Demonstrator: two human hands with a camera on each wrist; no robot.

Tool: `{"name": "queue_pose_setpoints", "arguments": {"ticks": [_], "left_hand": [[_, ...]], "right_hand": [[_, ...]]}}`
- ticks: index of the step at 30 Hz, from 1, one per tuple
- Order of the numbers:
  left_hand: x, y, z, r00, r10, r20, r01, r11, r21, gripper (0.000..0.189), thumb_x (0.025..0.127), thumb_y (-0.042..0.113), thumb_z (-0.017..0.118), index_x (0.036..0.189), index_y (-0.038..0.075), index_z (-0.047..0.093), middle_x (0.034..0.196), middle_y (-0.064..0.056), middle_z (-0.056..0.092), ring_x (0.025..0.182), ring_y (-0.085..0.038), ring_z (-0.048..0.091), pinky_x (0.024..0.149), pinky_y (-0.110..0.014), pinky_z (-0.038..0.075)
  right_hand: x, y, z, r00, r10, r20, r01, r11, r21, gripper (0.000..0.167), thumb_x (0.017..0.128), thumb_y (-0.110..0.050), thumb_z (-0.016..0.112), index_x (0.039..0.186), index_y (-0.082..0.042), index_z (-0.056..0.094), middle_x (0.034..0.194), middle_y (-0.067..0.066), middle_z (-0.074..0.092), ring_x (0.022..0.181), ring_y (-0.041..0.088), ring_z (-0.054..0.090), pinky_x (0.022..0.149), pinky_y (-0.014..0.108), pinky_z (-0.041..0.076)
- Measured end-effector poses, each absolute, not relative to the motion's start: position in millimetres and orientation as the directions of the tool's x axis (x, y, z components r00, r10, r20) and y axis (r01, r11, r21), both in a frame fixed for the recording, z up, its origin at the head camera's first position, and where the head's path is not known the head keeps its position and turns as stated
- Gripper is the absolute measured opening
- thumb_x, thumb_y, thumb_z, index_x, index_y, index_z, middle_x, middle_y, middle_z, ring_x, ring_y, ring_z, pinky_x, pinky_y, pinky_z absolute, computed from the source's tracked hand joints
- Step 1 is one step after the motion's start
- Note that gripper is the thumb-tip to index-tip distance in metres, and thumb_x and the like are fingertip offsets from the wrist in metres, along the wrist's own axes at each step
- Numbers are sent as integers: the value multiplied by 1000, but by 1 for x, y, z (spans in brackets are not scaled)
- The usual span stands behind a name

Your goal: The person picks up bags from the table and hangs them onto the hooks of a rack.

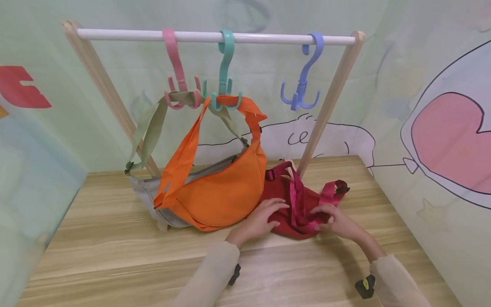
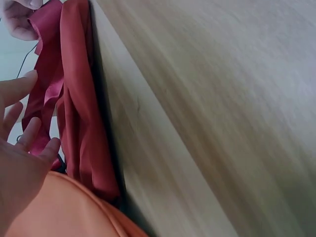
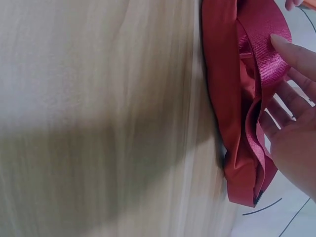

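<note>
A dark red sling bag (image 1: pixel 281 192) lies on the wooden table with its magenta strap (image 1: pixel 297 198) loosely bunched over it. My left hand (image 1: pixel 261 219) is at the bag's left side, its fingers spread and relaxed beside the strap, gripping nothing. At the right side, my right hand (image 1: pixel 337 221) holds part of the strap. In the right wrist view its thumb lies on the front of the magenta strap (image 3: pixel 266 44) and the other fingers are behind it. Just left of the red bag hangs an orange sling bag (image 1: pixel 222 187), close to my left hand.
A rack with a white rail (image 1: pixel 130 35) carries pink (image 1: pixel 176 64), green (image 1: pixel 226 55) and blue (image 1: pixel 304 76) hooks. A grey bag (image 1: pixel 145 192) hangs from the pink hook, partly behind the orange one, whose strap is over the green hook. The blue hook bears nothing.
</note>
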State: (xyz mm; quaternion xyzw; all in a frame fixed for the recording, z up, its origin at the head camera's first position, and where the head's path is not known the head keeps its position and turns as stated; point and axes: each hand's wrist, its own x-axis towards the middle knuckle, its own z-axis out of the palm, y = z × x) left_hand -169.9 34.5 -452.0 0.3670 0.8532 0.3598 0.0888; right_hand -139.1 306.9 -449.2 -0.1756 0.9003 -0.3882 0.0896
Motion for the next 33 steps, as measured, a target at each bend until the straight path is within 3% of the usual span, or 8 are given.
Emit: {"name": "queue_pose_setpoints", "arguments": {"ticks": [13,19,28,33], "left_hand": [[-167,49,-457,-674,729,121,599,443,667,50,86,4,61,132,16,47,139,1,38,127,-20,32,100,-44,30],[-166,57,-456,-651,748,131,619,422,663,48,87,5,59,132,17,48,140,3,37,128,-17,31,103,-40,28],[-169,72,-451,-630,773,79,620,439,651,49,87,2,57,132,20,48,141,7,36,127,-15,30,102,-42,29],[-169,78,-449,-599,798,67,648,434,626,47,87,0,56,130,18,50,139,6,39,123,-15,34,101,-35,31]], "right_hand": [[-131,311,-457,-919,-386,73,-326,644,-692,34,75,-6,74,106,-5,63,103,3,62,100,18,51,88,38,39],[-124,305,-449,-925,-374,69,-319,664,-676,32,73,4,72,103,1,62,100,11,63,97,23,53,86,38,41],[-125,318,-465,-921,-381,83,-334,659,-674,33,75,-11,75,105,-8,64,102,2,63,100,14,52,88,32,40],[-125,320,-468,-920,-383,82,-333,654,-680,33,74,-11,75,105,-7,63,101,3,63,98,14,53,87,34,41]]}}
